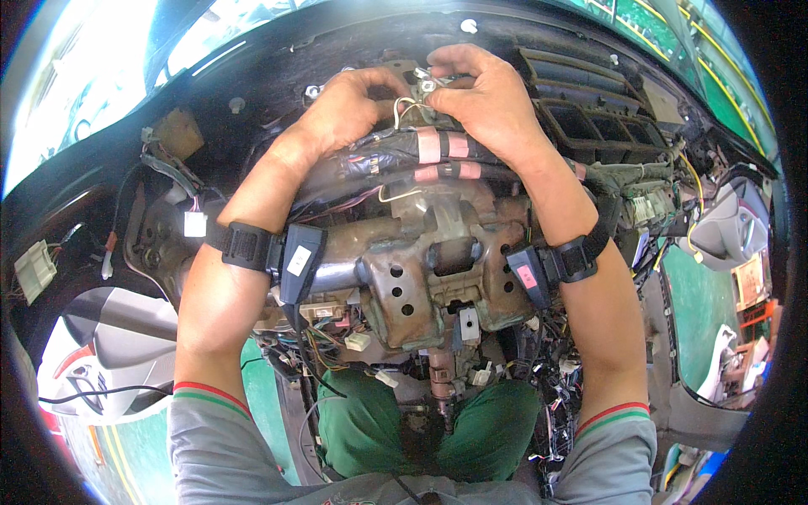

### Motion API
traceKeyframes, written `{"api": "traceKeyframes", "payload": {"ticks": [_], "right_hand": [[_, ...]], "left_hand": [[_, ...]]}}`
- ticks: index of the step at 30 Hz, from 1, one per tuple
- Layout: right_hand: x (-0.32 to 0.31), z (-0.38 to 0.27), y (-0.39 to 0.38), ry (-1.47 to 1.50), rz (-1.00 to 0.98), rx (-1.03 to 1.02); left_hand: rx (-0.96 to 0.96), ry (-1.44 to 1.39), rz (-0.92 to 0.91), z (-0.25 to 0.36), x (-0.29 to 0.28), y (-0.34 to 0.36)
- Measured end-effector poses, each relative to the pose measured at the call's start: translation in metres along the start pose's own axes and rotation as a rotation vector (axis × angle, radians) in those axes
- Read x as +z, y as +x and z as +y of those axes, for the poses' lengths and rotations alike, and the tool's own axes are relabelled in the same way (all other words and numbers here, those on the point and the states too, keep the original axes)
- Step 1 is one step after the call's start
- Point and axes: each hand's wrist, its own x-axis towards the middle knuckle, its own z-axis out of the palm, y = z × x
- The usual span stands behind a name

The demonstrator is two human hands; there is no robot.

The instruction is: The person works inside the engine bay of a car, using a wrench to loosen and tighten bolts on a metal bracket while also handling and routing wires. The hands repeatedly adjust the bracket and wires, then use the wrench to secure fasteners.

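Both arms reach forward over a stripped car dashboard. My left hand is closed with curled fingers beside a pair of thin whitish wires; its fingertips are partly hidden. My right hand has its thumb and fingers bent around a small shiny metal piece, too small to name. Behind them is a rusty metal bracket. Just below the hands runs a thick black wiring harness wrapped with pink tape.
A metal cross beam with a holed bracket spans the middle, above my knees. Air duct openings lie at the far right. Loose connectors hang at the left, including a white connector. Dark wiring lies right of my legs.
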Motion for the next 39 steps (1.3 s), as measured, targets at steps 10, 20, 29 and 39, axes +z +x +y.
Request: {"api": "traceKeyframes", "payload": {"ticks": [10, 20, 29, 39], "right_hand": [[0.001, 0.003, 0.001, -0.012, 0.0, -0.007], [0.001, 0.006, 0.002, -0.003, 0.001, -0.02], [0.001, 0.003, 0.004, -0.068, -0.072, 0.035], [0.003, 0.008, 0.008, -0.033, -0.072, 0.066]], "left_hand": [[-0.018, -0.036, -0.006, 0.001, -0.001, 0.001], [-0.024, 0.029, 0.083, 0.004, 0.003, 0.001], [-0.028, 0.049, 0.063, -0.002, 0.003, 0.007], [0.057, 0.042, -0.01, 0.036, -0.011, -0.03]]}}
